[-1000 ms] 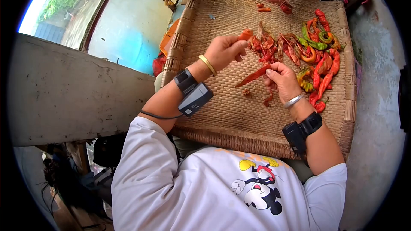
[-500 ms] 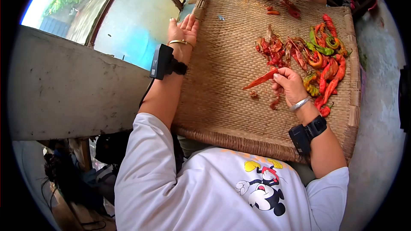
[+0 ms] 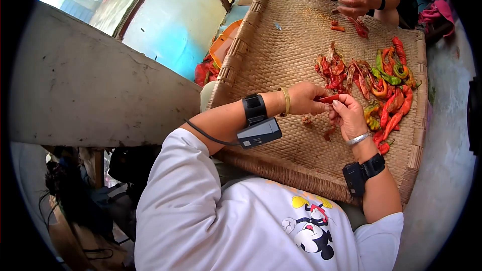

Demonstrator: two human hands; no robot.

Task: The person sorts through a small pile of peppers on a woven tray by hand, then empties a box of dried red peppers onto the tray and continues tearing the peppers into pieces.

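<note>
A red chili pepper [image 3: 329,99] is held between my two hands above the woven mat tray [image 3: 281,65]. My left hand [image 3: 306,99] has its fingers closed at the pepper's left end, mostly hidden behind the back of the hand. My right hand [image 3: 349,114] pinches the other end between thumb and fingers. Just beyond my hands lies a heap of torn, dried-looking red pepper pieces [image 3: 331,70]. Whole red peppers [image 3: 399,110] and green ones [image 3: 386,75] lie to the right of my right hand. A few scraps [image 3: 307,120] rest below my hands.
Across the tray sits another person, whose hands [image 3: 354,5] hold red pepper pieces. An orange basin [image 3: 226,42] with a red bag [image 3: 205,72] stands beyond the tray's left edge. A concrete ledge [image 3: 100,80] runs along the left, and pink cloth [image 3: 438,12] lies far right.
My left hand has come from the tray's left edge to the red chili pepper in my right hand. The other person's hands have moved apart. The view has shifted slightly.
</note>
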